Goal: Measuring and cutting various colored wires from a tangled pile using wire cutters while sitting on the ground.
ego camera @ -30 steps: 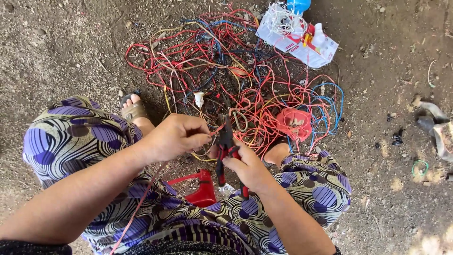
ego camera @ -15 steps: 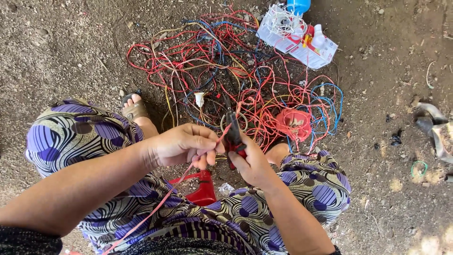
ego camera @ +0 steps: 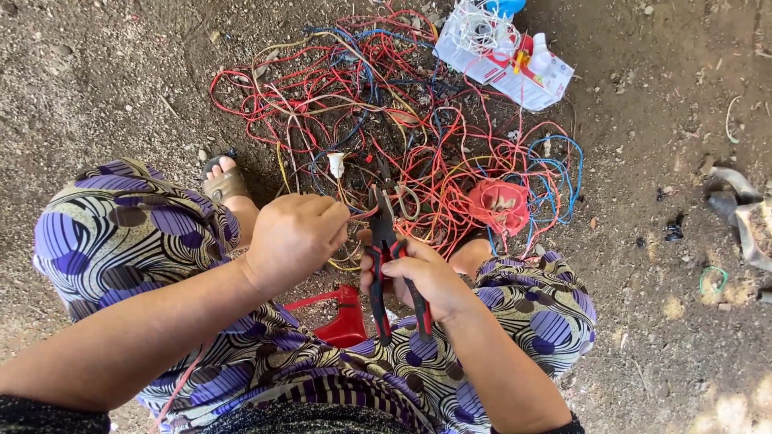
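Head view: looking straight down at a person seated low over bare dirt ground (ego camera: 104, 72), knees apart, a wire tangle in front.
Sandal: one foot in a brown sandal (ego camera: 223, 183) shows at the left, just above the left knee.
Left hand: the left hand (ego camera: 296, 235) is curled into a fist, fingers together, pinching a thin wire (ego camera: 355, 214); it seems to hold the strand taut toward the tool.
Stool: a red plastic stool (ego camera: 338, 315) shows between the knees, under the person.
Pliers: the pliers (ego camera: 384, 241), red and black handled, point up with the nose at the wire's end, probably to grip or strip it.
Right hand: the right hand (ego camera: 425, 277) is wrapped around the handles, fingers clamped on them.
Tangle: a heap of red, orange, yellow and blue wires (ego camera: 386, 120) lies loose on the ground beyond both hands, within reach.
Red lump: a crumpled red piece (ego camera: 500, 205) rests on the heap's right edge.
Carton: a white carton (ego camera: 515, 76) at the top right holds a coil of white wire (ego camera: 474, 32) and a small white bottle (ego camera: 540, 58).
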